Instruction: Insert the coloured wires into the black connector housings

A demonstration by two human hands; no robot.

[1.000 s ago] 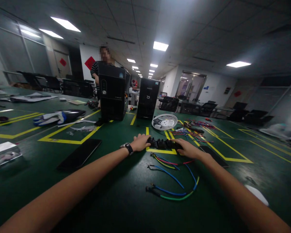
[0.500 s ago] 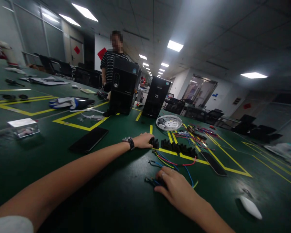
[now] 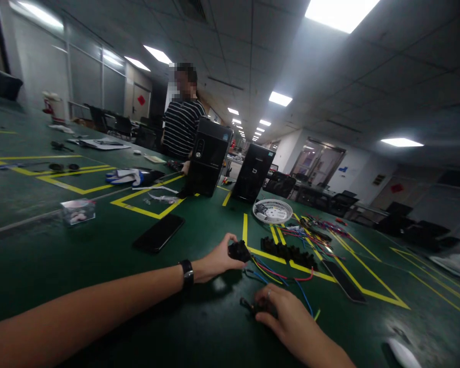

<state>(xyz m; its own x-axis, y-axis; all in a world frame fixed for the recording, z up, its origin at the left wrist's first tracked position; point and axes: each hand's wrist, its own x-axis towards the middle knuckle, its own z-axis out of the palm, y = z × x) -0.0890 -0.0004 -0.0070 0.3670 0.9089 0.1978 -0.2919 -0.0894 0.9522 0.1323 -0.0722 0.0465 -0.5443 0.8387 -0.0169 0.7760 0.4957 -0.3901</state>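
My left hand (image 3: pixel 216 260), with a black watch on the wrist, is closed on a small black connector block (image 3: pixel 239 251) lifted just off the green table. My right hand (image 3: pixel 287 317) lies lower and nearer, its fingers pressed on the black plug end (image 3: pixel 249 306) of a bundle of coloured wires (image 3: pixel 281 276) in red, blue, yellow and green. A row of more black connector blocks (image 3: pixel 289 252) lies just beyond, across a yellow floor-tape line.
A black phone (image 3: pixel 159 233) lies left of my hands, a dark flat bar (image 3: pixel 344 281) to the right. Two black computer towers (image 3: pixel 230 166), a white basket (image 3: pixel 272 210), loose wires (image 3: pixel 314 227) and a clear box (image 3: pixel 78 211) stand farther back. A person in a striped shirt (image 3: pixel 182 128) stands behind the towers.
My right hand left the row of connector blocks and came back to the wire bundle's plug. My left hand picked one block out of the row and raised it. The view shifted left.
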